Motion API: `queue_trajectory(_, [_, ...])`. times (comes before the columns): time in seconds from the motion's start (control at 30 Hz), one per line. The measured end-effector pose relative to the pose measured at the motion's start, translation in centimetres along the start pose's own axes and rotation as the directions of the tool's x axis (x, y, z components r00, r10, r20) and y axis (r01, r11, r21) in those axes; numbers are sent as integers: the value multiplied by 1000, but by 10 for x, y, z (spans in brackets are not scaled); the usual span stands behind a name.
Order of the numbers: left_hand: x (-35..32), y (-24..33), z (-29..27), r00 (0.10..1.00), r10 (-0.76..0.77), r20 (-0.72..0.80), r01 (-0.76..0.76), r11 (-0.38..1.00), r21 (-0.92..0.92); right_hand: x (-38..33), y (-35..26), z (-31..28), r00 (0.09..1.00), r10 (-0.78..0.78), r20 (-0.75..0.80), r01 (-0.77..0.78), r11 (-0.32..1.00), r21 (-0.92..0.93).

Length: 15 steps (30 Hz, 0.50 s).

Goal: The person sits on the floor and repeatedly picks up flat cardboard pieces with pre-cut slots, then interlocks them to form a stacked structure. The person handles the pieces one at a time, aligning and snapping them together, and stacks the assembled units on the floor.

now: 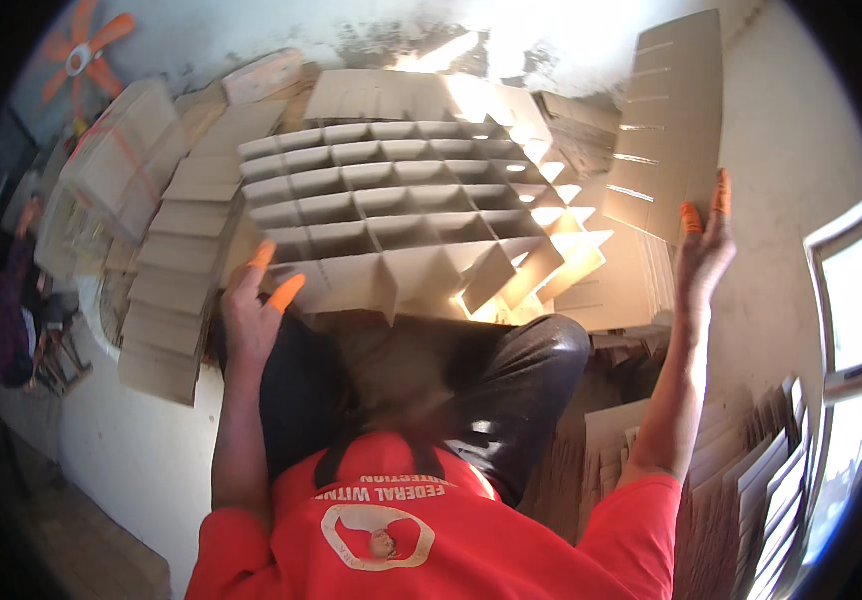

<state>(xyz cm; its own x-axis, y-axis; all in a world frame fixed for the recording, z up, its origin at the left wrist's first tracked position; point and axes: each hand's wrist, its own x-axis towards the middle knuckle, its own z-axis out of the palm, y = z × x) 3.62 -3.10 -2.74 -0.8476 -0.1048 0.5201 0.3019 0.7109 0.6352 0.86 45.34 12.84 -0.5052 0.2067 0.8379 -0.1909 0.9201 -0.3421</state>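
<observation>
A cardboard divider grid (371,222), made of crossed slotted strips, stands in front of me above my bent legs. My left hand (254,310) is at its near left corner, the orange-covered thumb and finger spread apart. Whether those fingertips touch the cardboard is hard to tell. Off to the right, my right hand (703,250) grips the lower end of a flat cardboard strip (671,120) with several slits along one side. It is held raised and upright, apart from the grid. Orange covers sit on fingers of this hand too.
Overlapping cardboard pieces (166,290) run down the left side. Bundled cardboard (121,160) lies beyond them, near an orange fan (79,60). Many cardboard sheets (741,480) stand at the lower right by a window (851,300). Another person (11,290) is at far left.
</observation>
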Motion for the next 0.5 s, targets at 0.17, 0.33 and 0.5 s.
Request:
queue_trajectory(0.17, [-1,1,9,985,-153,81,171,937,-305,13,-102,9,922,60,382,-311,702,641])
queue_trajectory(0.33, [-4,-13,17,978,-198,58,198,823,-532,-11,-177,43,798,-107,593,-298,785,542])
queue_trajectory(0.5, [-1,-18,18,986,-148,74,166,867,-470,-27,-214,78,762,-144,631,-258,827,500])
